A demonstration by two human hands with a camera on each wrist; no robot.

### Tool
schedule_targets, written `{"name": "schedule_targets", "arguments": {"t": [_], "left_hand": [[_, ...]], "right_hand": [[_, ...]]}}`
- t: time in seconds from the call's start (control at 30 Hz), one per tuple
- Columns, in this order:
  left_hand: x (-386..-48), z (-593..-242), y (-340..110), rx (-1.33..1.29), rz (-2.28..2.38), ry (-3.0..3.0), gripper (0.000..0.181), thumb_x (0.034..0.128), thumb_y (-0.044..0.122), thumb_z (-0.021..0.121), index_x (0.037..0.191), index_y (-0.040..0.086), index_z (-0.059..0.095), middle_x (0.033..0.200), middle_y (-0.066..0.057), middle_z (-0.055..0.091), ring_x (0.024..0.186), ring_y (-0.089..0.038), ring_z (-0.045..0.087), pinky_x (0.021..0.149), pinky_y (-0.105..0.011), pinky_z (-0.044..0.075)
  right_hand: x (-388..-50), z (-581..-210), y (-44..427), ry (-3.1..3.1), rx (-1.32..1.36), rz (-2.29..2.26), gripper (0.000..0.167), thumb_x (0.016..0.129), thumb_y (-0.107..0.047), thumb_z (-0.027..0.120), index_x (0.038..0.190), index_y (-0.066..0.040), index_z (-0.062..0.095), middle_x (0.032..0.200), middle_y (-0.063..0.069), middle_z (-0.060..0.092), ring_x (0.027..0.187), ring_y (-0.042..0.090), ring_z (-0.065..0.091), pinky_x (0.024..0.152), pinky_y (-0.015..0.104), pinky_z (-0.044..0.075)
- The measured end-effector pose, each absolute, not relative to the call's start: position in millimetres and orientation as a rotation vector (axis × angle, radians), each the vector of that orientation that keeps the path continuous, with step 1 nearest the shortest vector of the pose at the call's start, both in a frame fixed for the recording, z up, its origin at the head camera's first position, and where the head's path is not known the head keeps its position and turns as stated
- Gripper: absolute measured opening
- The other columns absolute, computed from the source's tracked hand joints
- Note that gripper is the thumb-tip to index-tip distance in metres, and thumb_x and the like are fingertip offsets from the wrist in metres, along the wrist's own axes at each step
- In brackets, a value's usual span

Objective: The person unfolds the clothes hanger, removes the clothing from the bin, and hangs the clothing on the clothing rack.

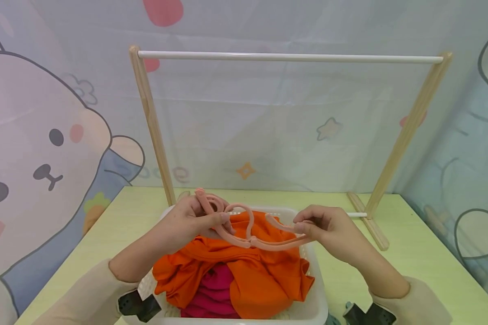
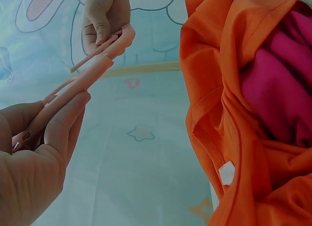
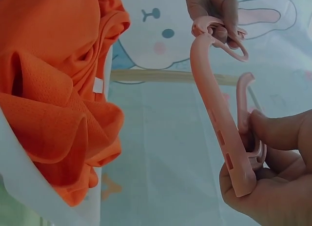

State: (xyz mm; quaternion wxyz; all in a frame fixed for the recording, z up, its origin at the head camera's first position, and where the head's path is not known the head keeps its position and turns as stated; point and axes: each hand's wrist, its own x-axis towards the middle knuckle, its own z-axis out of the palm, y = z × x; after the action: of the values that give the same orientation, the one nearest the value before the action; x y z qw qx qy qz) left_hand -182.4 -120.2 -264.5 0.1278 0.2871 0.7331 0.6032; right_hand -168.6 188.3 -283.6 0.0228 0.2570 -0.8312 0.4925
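A pink hanger [image 1: 268,246] is held above orange cloth [image 1: 264,284], heaped over magenta cloth [image 1: 213,291] in a white basket [image 1: 318,284] — the rack [image 1: 288,57] behind is partly blocked. One end is pinched by the right hand [image 1: 329,230], the other by the left hand [image 1: 187,225] — apparently, its grip being partly hidden.

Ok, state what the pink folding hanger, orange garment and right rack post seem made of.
Pink folding hanger: probably plastic, smooth, satin, with moulded slots. Orange garment: matte cloth, perhaps knit, in soft folds. Right rack post: likely wood, matte, pale, faintly grained.
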Motion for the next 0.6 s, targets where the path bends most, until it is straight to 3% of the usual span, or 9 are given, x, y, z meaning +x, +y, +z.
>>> {"name": "schedule_targets", "arguments": {"t": [0.37,0.6], "left_hand": [[-182.0,-262.5,-121.6,0.806,1.815,2.087,0.030,0.0979,0.007,0.055,0.072,-0.007,0.047,0.107,-0.022,0.055,0.092,-0.021,0.068,0.081,-0.041,0.056],[-182.0,-261.9,-122.5,0.797,1.843,2.078,0.029,0.0972,0.007,0.056,0.073,-0.006,0.047,0.107,-0.022,0.054,0.090,-0.022,0.068,0.082,-0.041,0.056]], "right_hand": [[-169.2,-276.8,195.2,-2.521,0.524,1.532,0.016,0.092,-0.011,0.065,0.102,0.002,0.066,0.085,0.007,0.064,0.069,0.014,0.060,0.065,0.026,0.053],[-170.1,-276.1,202.5,-2.463,0.544,1.527,0.018,0.094,-0.012,0.063,0.103,0.004,0.065,0.085,-0.001,0.066,0.071,0.015,0.065,0.067,0.026,0.053]]}}
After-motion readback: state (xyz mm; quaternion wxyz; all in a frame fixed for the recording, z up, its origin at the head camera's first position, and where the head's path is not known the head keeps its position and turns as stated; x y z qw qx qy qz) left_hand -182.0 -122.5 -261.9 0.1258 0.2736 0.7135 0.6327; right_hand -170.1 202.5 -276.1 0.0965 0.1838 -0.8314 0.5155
